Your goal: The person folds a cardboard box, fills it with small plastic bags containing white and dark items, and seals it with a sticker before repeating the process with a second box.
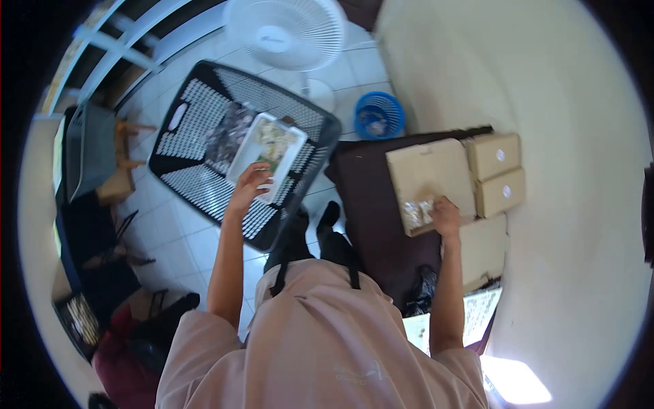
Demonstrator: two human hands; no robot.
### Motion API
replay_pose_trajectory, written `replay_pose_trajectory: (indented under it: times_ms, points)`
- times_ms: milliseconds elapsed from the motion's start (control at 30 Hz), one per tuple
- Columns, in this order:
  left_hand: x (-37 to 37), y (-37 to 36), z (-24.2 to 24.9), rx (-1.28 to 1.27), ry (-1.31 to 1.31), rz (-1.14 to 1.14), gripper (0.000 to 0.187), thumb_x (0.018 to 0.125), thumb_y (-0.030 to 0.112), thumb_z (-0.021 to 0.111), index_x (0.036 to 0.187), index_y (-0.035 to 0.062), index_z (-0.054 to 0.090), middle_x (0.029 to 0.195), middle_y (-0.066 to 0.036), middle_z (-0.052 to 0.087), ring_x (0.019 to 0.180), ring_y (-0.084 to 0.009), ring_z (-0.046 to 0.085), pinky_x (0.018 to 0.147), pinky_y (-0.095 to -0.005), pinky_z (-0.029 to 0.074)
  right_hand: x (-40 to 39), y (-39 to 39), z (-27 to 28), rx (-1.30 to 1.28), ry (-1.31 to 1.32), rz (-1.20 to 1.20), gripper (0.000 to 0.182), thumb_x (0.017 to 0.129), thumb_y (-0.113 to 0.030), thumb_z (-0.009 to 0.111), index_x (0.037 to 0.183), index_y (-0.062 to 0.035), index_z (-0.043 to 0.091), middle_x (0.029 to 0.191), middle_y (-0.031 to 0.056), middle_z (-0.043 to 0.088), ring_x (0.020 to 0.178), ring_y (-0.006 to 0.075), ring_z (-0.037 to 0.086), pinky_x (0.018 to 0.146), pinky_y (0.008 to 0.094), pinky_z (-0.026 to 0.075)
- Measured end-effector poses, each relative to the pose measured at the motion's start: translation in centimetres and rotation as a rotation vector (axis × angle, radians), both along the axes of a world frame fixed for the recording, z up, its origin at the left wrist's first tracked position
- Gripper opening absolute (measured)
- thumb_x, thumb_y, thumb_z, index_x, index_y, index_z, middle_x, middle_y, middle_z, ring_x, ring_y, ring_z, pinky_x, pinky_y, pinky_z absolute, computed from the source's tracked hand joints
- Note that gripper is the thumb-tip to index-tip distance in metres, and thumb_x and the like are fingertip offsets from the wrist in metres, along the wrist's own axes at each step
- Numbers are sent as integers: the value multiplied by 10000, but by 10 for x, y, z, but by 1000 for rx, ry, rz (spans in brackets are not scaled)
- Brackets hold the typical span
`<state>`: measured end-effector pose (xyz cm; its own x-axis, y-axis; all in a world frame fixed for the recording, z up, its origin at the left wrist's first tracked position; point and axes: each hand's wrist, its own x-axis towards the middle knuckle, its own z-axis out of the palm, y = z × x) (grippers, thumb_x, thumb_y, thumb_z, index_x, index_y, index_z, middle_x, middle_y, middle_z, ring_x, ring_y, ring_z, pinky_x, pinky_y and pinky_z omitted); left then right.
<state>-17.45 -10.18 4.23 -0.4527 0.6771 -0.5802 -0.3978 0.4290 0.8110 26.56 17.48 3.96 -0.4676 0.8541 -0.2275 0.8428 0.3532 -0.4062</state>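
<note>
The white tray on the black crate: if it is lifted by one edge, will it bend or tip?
The white tray looks thin and shallow, so it probably flexes. It holds loose contents, which may slide. The left hand touches only its near edge, so tipping seems likely.

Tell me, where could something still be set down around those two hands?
Bare dark tabletop lies between the cardboard boxes and the person. The black perforated crate lid is bare left of the white food tray. It is crowded where the left hand grips the tray and the right hand meets the foil packet.
</note>
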Motion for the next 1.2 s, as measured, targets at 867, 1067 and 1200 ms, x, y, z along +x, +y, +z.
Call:
replay_pose_trajectory:
  times_ms: [867,1067,1200]
  points:
    - [-118,74,-290,-526,777,353,368,832,205,622,1130,-9,590,1038,-248,643,941,-433,611,833,-474,493,-137,-139,108,-423,-6,-326,299,800,-33,682,1083,-4,589,894,94,662,811,159,645,681,292,508]
    - [-108,68,-260,-446,325,490,284,846,143,620,1042,-60,587,937,-221,653,926,-317,629,762,-403,512,-194,-157,103,-506,28,-195,290,802,-29,692,1076,7,606,916,111,672,808,166,656,667,284,513]
    - [-95,50,-160,138,-323,560,258,899,122,566,1088,-53,554,930,-131,654,844,-201,633,747,-339,537,-257,-147,98,-464,173,-119,252,805,-25,699,1046,-1,626,909,93,670,795,146,645,658,265,511]
